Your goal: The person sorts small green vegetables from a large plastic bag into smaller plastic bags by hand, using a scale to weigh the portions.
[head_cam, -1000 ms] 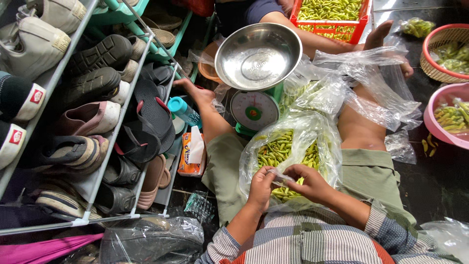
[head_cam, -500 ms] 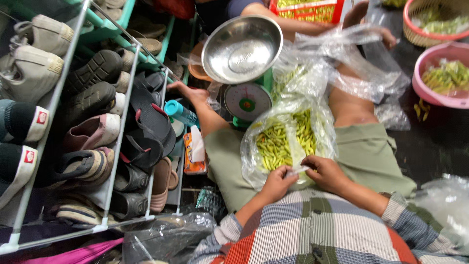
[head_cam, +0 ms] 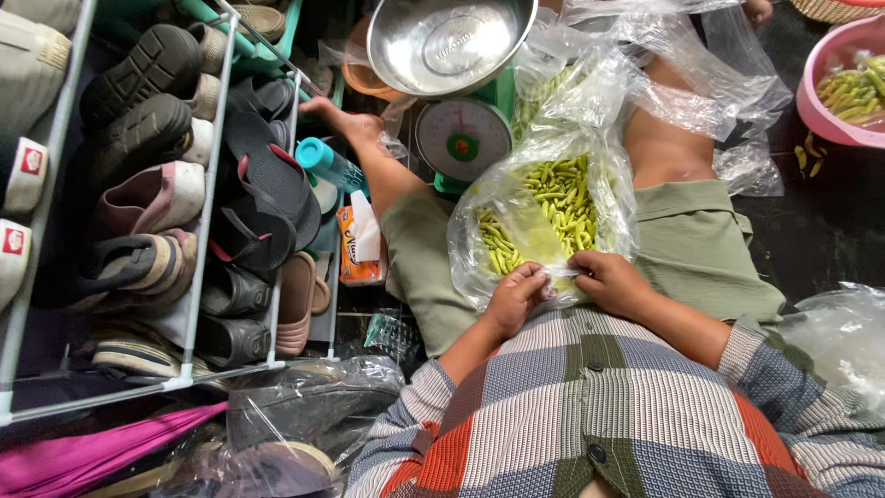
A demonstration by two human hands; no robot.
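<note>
Green chillies (head_cam: 553, 207) fill a soft, slippery plastic bag (head_cam: 502, 207) lying on the person's lap, where the left hand (head_cam: 516, 297) and right hand (head_cam: 613, 281) pinch its mouth, probably the best hold since the limp film sags.

We see a thin, shiny, crinkly plastic bag (head_cam: 544, 212) and a smooth, shiny metal bowl (head_cam: 447, 41). Our shirt (head_cam: 599, 406) is soft cloth, and the pink tub (head_cam: 825, 97) is smooth plastic.
</note>
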